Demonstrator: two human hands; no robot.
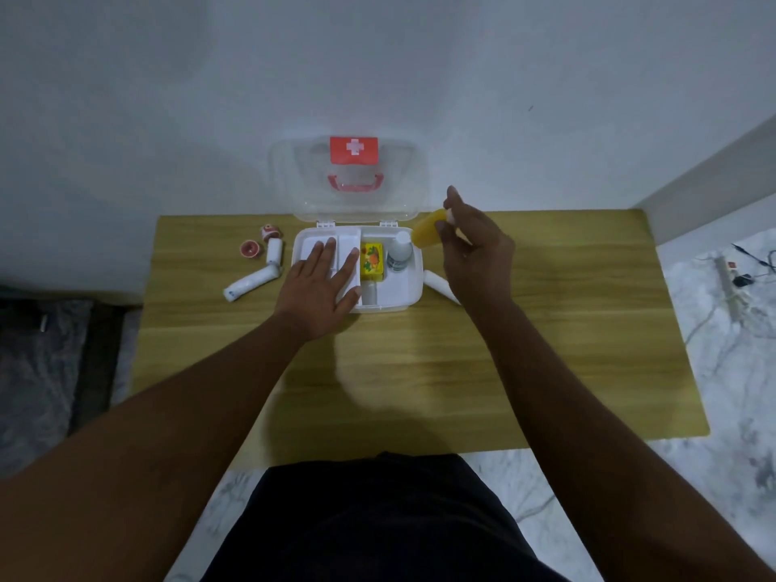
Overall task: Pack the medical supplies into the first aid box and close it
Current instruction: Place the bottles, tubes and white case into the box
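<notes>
The white first aid box (409, 287) stands open at the back of the wooden table, its clear lid (294, 182) with a red cross label upright against the wall. Inside lie a yellow carton (372, 262) and a white bottle (399, 252). My left hand (321, 287) rests flat, fingers straight, on the white tray in the box's left half. My right hand (472, 252) holds a yellow bottle (426, 233) in the air just right of the box. Two white bandage rolls (252, 283) and two red tape rolls (250, 248) lie left of the box.
Another white roll (436, 283) lies on the table right of the box, partly under my right wrist. The wooden table (420, 371) stands against a white wall. A power strip with cables (732, 283) sits on the marble floor at right.
</notes>
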